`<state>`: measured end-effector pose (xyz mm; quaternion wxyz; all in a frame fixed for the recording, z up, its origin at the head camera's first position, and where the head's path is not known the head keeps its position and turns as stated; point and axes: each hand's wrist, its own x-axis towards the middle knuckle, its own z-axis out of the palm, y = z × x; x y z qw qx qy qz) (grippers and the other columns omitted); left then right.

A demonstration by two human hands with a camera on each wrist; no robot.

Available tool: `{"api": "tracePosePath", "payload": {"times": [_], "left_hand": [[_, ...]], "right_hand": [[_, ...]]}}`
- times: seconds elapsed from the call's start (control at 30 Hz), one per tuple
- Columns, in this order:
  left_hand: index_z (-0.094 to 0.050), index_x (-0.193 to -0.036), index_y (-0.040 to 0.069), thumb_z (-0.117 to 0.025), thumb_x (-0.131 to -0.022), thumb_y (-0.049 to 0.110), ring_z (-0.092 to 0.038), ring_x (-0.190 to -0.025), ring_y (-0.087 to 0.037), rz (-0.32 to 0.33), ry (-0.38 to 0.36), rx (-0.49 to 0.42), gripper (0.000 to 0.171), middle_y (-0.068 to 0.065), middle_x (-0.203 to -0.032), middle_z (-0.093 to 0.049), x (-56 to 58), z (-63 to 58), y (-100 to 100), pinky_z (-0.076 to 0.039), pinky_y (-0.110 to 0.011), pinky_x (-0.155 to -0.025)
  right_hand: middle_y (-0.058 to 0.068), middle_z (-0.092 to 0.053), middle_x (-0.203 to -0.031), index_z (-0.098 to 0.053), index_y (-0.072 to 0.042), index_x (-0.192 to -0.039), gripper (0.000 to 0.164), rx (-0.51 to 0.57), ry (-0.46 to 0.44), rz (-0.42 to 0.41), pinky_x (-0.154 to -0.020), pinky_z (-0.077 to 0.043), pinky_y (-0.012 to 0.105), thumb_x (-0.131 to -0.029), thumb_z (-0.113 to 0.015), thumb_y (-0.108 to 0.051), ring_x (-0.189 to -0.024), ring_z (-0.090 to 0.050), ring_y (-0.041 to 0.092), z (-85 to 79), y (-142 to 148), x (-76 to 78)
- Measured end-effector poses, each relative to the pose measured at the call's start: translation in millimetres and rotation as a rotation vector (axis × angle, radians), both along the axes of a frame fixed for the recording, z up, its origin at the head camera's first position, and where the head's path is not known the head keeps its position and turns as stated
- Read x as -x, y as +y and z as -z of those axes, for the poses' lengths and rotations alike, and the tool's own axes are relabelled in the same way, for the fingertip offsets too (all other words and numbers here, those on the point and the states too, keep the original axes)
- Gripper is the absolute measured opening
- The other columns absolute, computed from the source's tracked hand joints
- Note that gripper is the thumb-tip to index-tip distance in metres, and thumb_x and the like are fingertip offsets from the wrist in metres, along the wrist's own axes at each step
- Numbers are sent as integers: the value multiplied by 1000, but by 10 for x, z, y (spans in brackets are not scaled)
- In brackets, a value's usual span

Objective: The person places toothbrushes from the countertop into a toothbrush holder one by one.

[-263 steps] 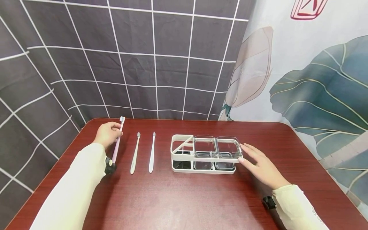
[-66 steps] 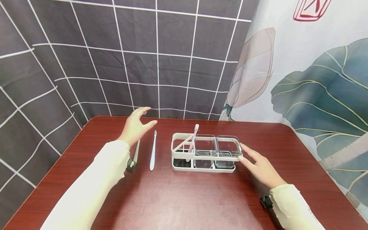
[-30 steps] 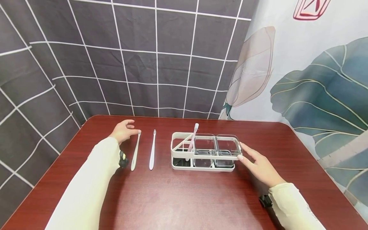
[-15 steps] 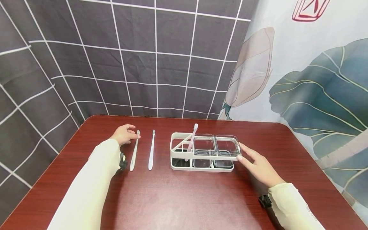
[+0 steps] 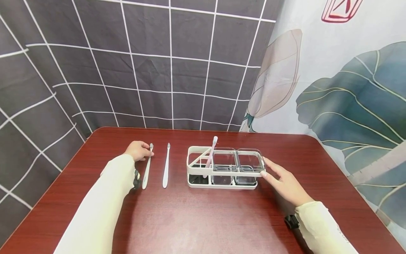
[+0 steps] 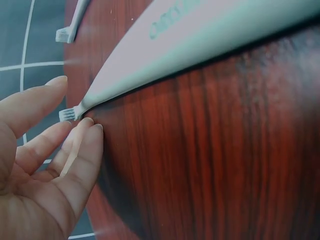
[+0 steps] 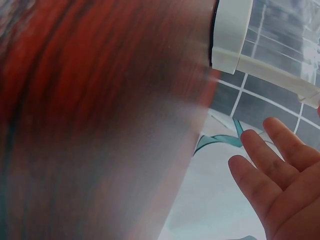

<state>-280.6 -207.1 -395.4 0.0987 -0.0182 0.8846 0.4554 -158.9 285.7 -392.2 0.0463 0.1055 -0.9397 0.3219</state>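
Observation:
My left hand (image 5: 137, 151) is at the head end of a pale green-grey toothbrush (image 5: 147, 174) lying on the table. In the left wrist view, thumb and fingertips stand apart on either side of its bristles, the fingertips close to the neck. Just right of it lies a pale bluish-white toothbrush (image 5: 166, 173). A pink toothbrush (image 5: 210, 157) leans upright in the left compartment of a cream rack (image 5: 200, 170), beside two clear cups (image 5: 224, 160). With fingers extended, my right hand (image 5: 287, 183) touches the rack's right end with thumb and forefinger.
Everything stands on a dark red wood-grain table (image 5: 190, 218) with rounded far corners. Behind it hangs a dark grey cloth (image 5: 149, 70) with a white grid. A white curtain (image 5: 330, 148) with a leaf print hangs at the right.
Earlier the left hand held the pink toothbrush; it now stands in the rack. Since then that hand has moved back left, down to the green-grey toothbrush's head. The right hand has stayed at the rack.

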Motion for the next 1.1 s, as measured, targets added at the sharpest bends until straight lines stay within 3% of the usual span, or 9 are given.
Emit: {"api": "tracePosePath", "payload": {"times": [0.43,0.67,1.1], "left_hand": [[-58,-98,-16,-69,-79,-4,-60,-58,-7,-13,2,48,25,-15,-83,-65,57,62,7,-57,-25,-60],[-60,-89,-13,-69,-78,-6,-58,-52,-6,-33,-42,48,16,-8,-70,-62,106,93,17,-55,-22,-54],[-65,-85,-10,-70,-77,-2,-56,-51,-7,-65,-24,182,11,-9,-69,-62,94,73,81,-54,-21,-52]], "right_hand": [[20,-44,-145,-37,-16,-149,61,-1,-7,5,-100,-38,61,-96,-58,-38,-130,-42,41,-3,-9,-1],[20,-44,-145,-37,-16,-149,62,0,-13,8,-101,-37,62,-96,-58,-38,-131,-42,41,-2,-5,4],[20,-44,-145,-37,-15,-149,61,-2,-4,3,-101,-37,61,-96,-58,-37,-131,-41,41,-3,-10,15]]}}
